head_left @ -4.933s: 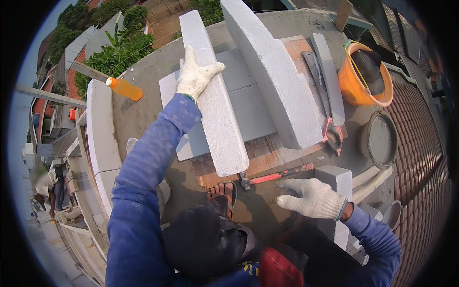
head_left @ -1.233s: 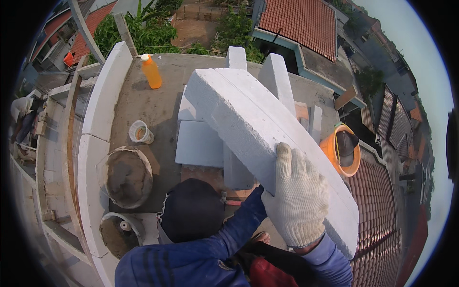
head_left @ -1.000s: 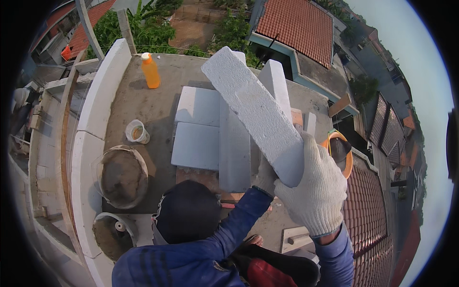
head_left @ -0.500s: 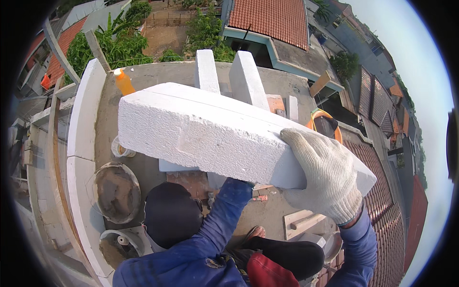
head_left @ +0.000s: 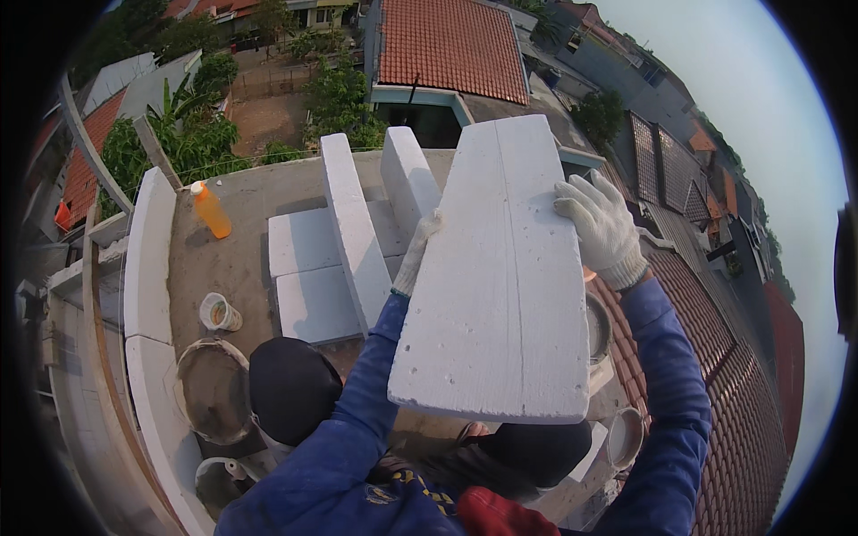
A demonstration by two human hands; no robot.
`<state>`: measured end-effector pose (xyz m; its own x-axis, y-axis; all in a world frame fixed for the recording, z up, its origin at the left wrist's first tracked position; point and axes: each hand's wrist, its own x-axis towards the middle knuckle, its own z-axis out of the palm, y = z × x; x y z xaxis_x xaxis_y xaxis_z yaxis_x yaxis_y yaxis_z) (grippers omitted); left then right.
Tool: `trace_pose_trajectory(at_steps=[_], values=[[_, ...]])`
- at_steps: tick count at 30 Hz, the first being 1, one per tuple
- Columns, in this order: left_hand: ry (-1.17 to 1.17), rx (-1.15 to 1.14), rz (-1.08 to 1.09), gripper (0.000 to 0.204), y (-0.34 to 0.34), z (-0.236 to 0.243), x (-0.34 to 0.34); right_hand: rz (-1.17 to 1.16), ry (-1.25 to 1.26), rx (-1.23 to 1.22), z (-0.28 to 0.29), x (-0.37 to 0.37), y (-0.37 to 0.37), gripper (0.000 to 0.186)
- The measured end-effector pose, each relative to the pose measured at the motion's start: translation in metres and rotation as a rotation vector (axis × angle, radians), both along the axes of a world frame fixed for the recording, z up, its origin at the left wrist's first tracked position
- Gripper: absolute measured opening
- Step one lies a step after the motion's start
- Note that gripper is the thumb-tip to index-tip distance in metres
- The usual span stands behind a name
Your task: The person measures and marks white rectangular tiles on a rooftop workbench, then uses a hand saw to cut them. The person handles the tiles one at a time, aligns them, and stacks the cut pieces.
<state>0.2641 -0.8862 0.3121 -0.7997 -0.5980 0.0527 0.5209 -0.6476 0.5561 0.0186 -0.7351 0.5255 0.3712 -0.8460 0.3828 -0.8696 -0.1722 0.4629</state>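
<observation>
A large white aerated concrete block (head_left: 492, 295) is held up in front of me, its broad face toward me and a thin line running down it. My left hand (head_left: 420, 250), in a knitted white glove, is closed on the block's left edge; part of its fingers is hidden behind the block. On the far right edge my right hand (head_left: 599, 223), gloved too, grips with its fingers bent over the side. Beyond the left hand, two more blocks stand on edge, one a long white block (head_left: 353, 223), on top of flat-lying blocks (head_left: 308, 286).
A low block wall (head_left: 147, 268) runs along the left. Beside it are an orange bottle (head_left: 212, 212), a white cup (head_left: 221, 313) and a mortar bucket (head_left: 212, 389). Round containers (head_left: 624, 438) stand at the right, near tiled roofs (head_left: 715, 375) below.
The block has turned from lying crosswise to pointing away from me, its broad face now showing. My left hand has come into sight on its left edge; the right has shifted up and farther away.
</observation>
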Motion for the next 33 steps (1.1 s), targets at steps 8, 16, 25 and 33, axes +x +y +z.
trace_pose_trajectory(at_steps=[8, 16, 25, 33], values=[[-0.118, 0.093, 0.214, 0.122, 0.028, -0.001, 0.023, -0.4, -2.635, 0.418, -0.104, 0.044, 0.048, 0.062], [-0.469, 0.005, 0.498, 0.13, 0.008, 0.006, 0.034, -0.44, -2.493, 0.427, -0.161, 0.053, 0.007, 0.066], [-0.642, -0.065, 0.488, 0.09, -0.086, 0.001, 0.047, -0.34, -2.513, 0.703, -0.208, 0.039, -0.099, 0.069], [-0.729, -0.021, 0.462, 0.078, -0.118, -0.015, 0.048, -0.299, -2.382, 0.696, -0.224, 0.039, -0.134, 0.068]])
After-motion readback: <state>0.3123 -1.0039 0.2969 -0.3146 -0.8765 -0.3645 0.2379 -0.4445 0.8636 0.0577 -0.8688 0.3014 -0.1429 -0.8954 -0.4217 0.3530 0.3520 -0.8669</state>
